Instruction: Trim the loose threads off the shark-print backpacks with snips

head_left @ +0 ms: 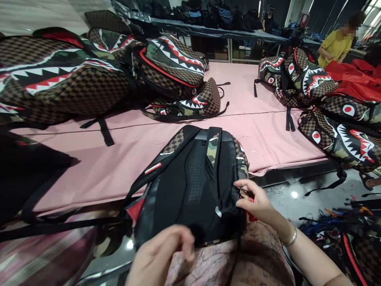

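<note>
A black backpack (175, 198) lies with its padded back panel up, its lower end by my lap. Its shoulder straps run over the panel, one with a camouflage patch, and checkered fabric shows along the sides. My right hand (257, 200) is at the backpack's right edge, fingers pinched around a small dark tool with red on it (245, 192); its exact kind is unclear. Over the bottom of the panel is my left hand (166, 250), its fingers curled and smeared by motion. Whether it touches the bag or holds anything is hidden.
Checkered shark-mouth backpacks (175, 63) are piled on the pink-covered table (238, 131) at left, with more bags (315, 83) at right. A black bag (29, 171) sits close on the left. A person in yellow (336, 45) stands behind the right pile.
</note>
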The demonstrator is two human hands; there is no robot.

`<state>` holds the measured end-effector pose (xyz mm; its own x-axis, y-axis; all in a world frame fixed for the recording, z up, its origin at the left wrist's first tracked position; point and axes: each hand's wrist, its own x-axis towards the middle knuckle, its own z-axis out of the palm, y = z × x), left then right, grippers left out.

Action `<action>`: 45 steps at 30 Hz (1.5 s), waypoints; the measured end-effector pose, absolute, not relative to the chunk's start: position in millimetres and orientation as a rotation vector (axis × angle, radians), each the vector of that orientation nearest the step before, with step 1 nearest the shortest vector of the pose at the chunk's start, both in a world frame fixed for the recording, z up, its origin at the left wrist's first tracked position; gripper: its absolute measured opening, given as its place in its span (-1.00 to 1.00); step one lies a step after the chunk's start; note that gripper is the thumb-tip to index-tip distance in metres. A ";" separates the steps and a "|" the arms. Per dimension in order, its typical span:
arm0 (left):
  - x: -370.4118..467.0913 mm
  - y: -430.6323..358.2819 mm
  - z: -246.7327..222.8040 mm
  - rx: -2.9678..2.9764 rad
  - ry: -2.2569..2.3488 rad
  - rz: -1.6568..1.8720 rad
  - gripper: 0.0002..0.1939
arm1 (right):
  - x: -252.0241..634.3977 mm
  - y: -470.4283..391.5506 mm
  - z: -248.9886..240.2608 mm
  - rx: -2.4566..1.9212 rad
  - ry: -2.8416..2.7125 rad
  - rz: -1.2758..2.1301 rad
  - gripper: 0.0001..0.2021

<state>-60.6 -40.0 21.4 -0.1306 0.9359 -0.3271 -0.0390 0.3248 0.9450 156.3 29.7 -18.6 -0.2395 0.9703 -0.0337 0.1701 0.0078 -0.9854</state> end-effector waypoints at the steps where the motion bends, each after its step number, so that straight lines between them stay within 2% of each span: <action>1: -56.8 -31.9 19.2 0.976 1.534 0.943 -0.56 | 156.6 28.8 -20.9 -1.238 -1.565 1.347 -0.63; 3: -46.3 -14.2 14.5 1.186 1.731 0.670 -0.59 | 155.5 26.4 -22.8 -1.242 -1.724 1.313 -0.64; 6: -31.9 9.7 9.3 1.487 1.859 0.354 -0.63 | 152.4 25.9 -21.7 -1.191 -1.920 1.159 -0.76; 9: -27.2 24.3 4.6 1.608 1.788 0.278 -0.76 | 150.8 29.3 -21.2 -1.262 -1.967 1.032 -0.77; 11: -28.9 29.1 0.9 1.514 1.726 0.415 -0.79 | 149.1 30.0 -23.4 -1.315 -1.971 0.958 -0.78; 16: -31.4 33.1 -1.8 0.922 1.605 1.259 -0.71 | 133.5 24.3 -34.8 -1.217 -1.778 0.932 -0.83; 18: -29.0 33.6 0.8 0.697 1.484 1.445 -0.71 | 127.4 26.0 -35.5 -1.141 -1.687 0.946 -0.84; 21: -25.2 34.2 6.6 0.538 1.374 1.501 -0.68 | 126.6 38.4 -27.1 -1.065 -1.693 0.852 -0.84; 26: -24.0 36.4 16.6 0.586 1.363 1.471 -0.67 | 134.0 74.1 -10.1 -0.758 -2.071 0.572 -0.62; 32: -27.2 38.0 17.0 0.707 1.405 1.327 -0.67 | 134.9 107.2 -9.5 -0.403 -2.306 0.264 -0.70; 35: -22.5 38.1 12.0 0.872 1.505 1.382 -0.70 | 132.9 106.0 0.0 -0.427 -2.263 0.444 -0.79; 37: -17.7 39.1 9.0 0.995 1.572 1.422 -0.72 | 129.7 99.0 6.8 -0.505 -2.100 0.708 -0.84; 42: -12.5 41.4 3.5 1.087 1.626 1.395 -0.75 | 114.8 79.8 4.7 -0.862 -1.331 1.582 -0.62; 45: -19.0 36.0 4.2 1.117 1.723 1.339 -0.73 | 105.9 76.4 0.1 -0.971 -1.159 1.765 -0.54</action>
<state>-19.0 36.0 4.2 -0.4029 0.9152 -0.0068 0.2195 0.1039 0.9701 105.9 76.4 0.1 -0.3899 0.9048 -0.1710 -0.2031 -0.2656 -0.9425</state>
